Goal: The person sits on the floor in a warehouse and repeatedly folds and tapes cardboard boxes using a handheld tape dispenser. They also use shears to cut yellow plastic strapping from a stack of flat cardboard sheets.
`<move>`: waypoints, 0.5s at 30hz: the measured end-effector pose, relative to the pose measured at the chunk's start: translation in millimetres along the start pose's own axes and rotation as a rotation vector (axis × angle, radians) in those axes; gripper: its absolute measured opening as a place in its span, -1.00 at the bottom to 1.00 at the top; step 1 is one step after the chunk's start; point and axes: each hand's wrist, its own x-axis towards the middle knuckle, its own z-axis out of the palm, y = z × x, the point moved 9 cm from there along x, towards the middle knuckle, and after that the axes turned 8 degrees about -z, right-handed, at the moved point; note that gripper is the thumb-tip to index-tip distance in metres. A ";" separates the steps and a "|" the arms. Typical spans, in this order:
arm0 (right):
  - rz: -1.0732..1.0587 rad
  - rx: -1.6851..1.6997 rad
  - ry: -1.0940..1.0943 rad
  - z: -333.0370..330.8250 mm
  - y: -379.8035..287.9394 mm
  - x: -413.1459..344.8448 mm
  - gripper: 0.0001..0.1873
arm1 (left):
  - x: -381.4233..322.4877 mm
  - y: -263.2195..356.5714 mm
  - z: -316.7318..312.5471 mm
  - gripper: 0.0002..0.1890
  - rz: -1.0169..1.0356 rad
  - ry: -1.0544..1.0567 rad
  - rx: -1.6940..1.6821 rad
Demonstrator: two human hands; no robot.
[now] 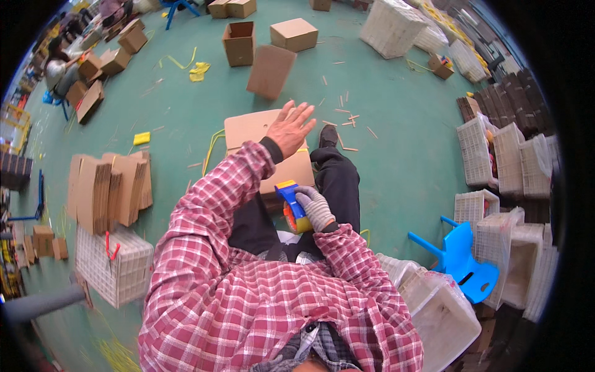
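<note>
My left hand point(289, 132) is bare, stretched forward with fingers apart and nothing in it. It is above the far part of a cardboard box point(248, 129) in front of my lap; I cannot tell whether it touches the board. In my right hand point(317, 208), which wears a grey knitted glove, is a blue and orange tape dispenser point(293, 204) with a roll of tape. The dispenser is over the near edge of that box. Just beyond my left hand, another brown carton point(271, 72) appears tilted and blurred; whether it rests on the floor is unclear.
More cartons point(294, 35) stand ahead. Flattened cardboard point(109, 186) is stacked on a white plastic crate point(114, 265) at left, with red-handled scissors point(111, 246). At right are a blue chair point(465, 265) and white crates point(474, 151). Wooden sticks point(351, 118) litter the floor. A person point(65, 69) sits far left.
</note>
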 end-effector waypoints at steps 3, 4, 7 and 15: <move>-0.044 0.023 0.025 -6.6 -21.4 -11.0 -0.55 | -70.6 -35.0 -0.4 -0.51 -0.200 -0.094 -0.119; -0.062 0.070 0.036 -10.4 -29.5 -13.5 -0.54 | -97.1 -52.4 -0.1 -0.50 -0.269 -0.113 -0.115; 0.099 0.265 -0.030 -9.4 -26.7 -18.4 -0.45 | -189.8 -103.4 1.4 -0.52 -0.556 -0.136 -0.102; 0.117 0.420 -0.108 -24.2 10.1 -4.5 -0.46 | -402.5 -165.4 15.9 -0.50 -1.259 -0.125 -0.298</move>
